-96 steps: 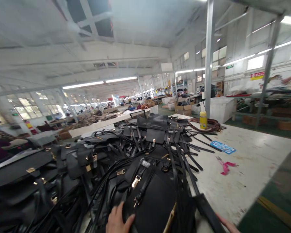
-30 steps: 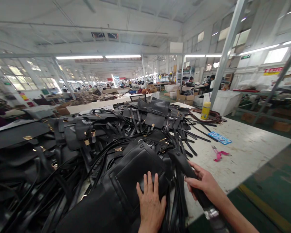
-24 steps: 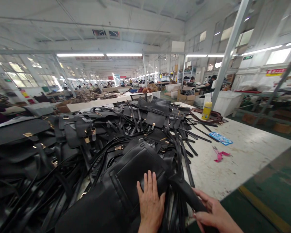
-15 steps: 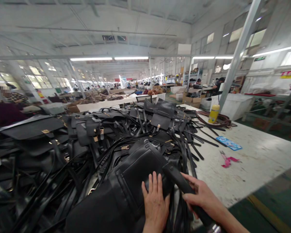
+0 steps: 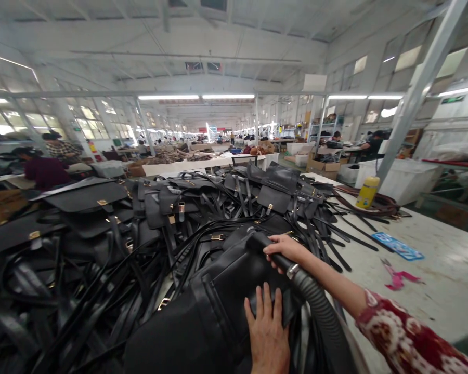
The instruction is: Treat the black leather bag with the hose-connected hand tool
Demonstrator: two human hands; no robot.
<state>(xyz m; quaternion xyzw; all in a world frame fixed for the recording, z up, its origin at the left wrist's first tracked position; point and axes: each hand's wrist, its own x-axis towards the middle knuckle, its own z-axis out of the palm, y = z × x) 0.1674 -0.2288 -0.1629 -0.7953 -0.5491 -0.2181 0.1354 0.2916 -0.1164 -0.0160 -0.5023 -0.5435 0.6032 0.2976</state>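
Note:
A black leather-look bag (image 5: 171,327) lies flat in front of me, on top of other bags. My left hand (image 5: 268,327) rests on its panel with the fingers spread, holding nothing. In my right hand (image 5: 286,250) is the black handle of a vacuum hose (image 5: 322,306), my fingers wrapped round it. The nozzle end touches or hovers just over the bag's far edge; I cannot tell which. A metal clamp joins the handle to the ribbed grey hose, which runs down to the bottom edge of the view.
Black bags with gold buckles and long straps (image 5: 86,197) cover the left and middle of the white table (image 5: 444,270). On the right lie pink-handled snips (image 5: 398,275), a blue plate (image 5: 398,245), a yellow bottle (image 5: 367,192) and coiled brown straps (image 5: 390,205). People sit farther back.
My right hand has moved the vacuum handle forward and left over the bag, so more hose and my sleeve show. My left hand stays flat on the bag. The view has shifted left.

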